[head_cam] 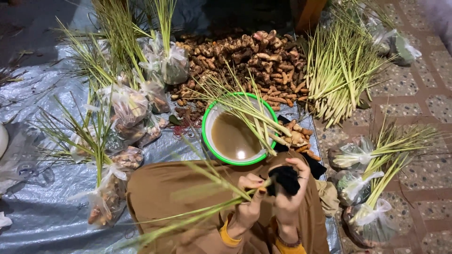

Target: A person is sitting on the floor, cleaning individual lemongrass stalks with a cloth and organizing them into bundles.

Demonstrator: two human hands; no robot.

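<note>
My left hand [248,200] grips the base of a few long green lemongrass stalks [197,214] that stretch out to the lower left over my brown-clad lap. My right hand [290,188] is closed around a black cloth [284,180] pressed against the stalk ends. Just ahead stands a white bowl with a green rim [207,117] holding murky brown water, and several lemongrass stalks [249,113] lie across it.
A pile of brown ginger-like roots [245,61] lies behind the bowl on a grey tarp [42,211]. Loose lemongrass [336,70] is heaped at the right. Tied clear bags of roots and stalks sit at the left [127,106] and on the tiled floor at the right [369,218].
</note>
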